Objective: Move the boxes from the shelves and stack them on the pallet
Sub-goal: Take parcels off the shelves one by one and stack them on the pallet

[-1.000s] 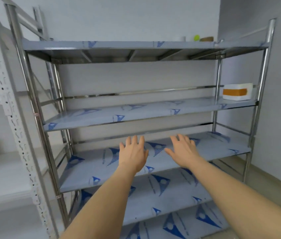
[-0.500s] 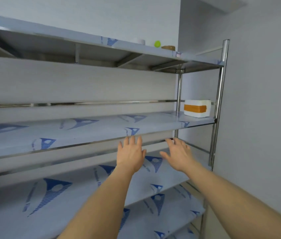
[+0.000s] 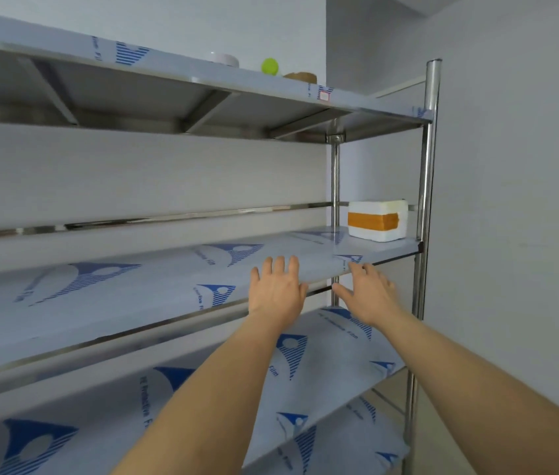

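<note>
One box (image 3: 377,220) only, white, foam-like, wrapped round its middle by a broad orange-brown tape band. Upright and squarely set, lid on, at about 2 o'clock in view, at the far right end of the shelf (image 3: 175,269) second from the top, close to the right posts. Resting flat on that shelf's film-covered surface, printed with blue triangles. Shelves below at 6 o'clock likewise covered in the same film. Pallet out of view.
</note>
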